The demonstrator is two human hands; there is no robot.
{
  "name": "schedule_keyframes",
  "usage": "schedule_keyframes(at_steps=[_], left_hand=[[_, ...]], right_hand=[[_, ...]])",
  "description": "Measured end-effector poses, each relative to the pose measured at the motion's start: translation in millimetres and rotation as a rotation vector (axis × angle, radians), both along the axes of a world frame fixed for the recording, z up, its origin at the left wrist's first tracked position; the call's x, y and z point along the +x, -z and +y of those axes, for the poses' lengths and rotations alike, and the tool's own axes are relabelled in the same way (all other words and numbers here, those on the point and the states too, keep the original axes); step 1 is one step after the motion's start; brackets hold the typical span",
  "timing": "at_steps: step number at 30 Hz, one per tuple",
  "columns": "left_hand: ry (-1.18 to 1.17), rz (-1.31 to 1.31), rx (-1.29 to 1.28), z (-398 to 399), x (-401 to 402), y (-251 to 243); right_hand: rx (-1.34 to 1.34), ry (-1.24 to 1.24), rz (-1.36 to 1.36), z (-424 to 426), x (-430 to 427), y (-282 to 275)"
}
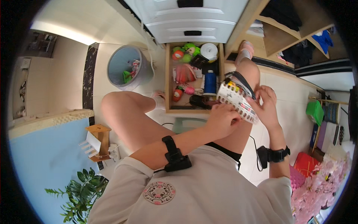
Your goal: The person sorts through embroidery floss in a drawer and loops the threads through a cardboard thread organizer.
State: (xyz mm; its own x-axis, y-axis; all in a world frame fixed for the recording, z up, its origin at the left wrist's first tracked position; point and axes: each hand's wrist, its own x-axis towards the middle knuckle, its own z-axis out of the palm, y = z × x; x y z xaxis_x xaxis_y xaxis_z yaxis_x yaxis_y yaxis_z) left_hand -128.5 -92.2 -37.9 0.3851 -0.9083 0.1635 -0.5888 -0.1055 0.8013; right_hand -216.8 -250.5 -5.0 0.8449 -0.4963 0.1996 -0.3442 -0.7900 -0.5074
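A white slotted plastic basket [236,103] lies tilted over my right thigh, filled with small items and a dark strap or cable [243,81]. My left hand [225,119] has its fingers curled at the basket's near lower edge. At the basket's right side is my right hand [264,106], thumb against the rim and fingers bent; whether it grips anything is unclear. Left of the basket stands a pulled-out wooden drawer [167,81]. It holds a blue thread cone [210,82], a white roll [209,51], green plush toys [191,49], a pink-red striped item [185,73] and a black object [197,100].
White drawer fronts [193,25] rise beyond the open drawer. A grey bin [125,67] with some waste stands to the left, and wooden shelves [279,39] with clothes to the right. Pink artificial flowers [318,190], a red bag [304,163] and a green box [314,112] are at the right.
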Motion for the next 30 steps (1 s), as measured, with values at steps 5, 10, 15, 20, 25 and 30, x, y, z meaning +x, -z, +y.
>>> schedule_keyframes(at_steps=[5, 10, 15, 20, 25, 30], left_hand=[[0.237, 0.186, 0.083, 23, 13, -26], [0.393, 0.522, 0.223, 36, 26, -47], [0.425, 0.495, 0.187, 42, 35, -84], [0.462, 0.641, 0.16, 42, 34, -86], [0.326, 0.108, -0.216, 51, 21, -62], [0.802, 0.196, 0.496, 70, 46, -29]], right_hand=[[0.763, 0.148, 0.249, 11, -8, -25], [1.114, 0.007, 0.422, 13, -26, -37], [1.111, 0.109, 0.246, 11, -45, -42], [1.054, 0.258, -0.052, 27, -42, -47], [1.019, 0.092, 0.155, 9, -39, -57], [0.96, 0.064, 0.371, -11, -41, -48]])
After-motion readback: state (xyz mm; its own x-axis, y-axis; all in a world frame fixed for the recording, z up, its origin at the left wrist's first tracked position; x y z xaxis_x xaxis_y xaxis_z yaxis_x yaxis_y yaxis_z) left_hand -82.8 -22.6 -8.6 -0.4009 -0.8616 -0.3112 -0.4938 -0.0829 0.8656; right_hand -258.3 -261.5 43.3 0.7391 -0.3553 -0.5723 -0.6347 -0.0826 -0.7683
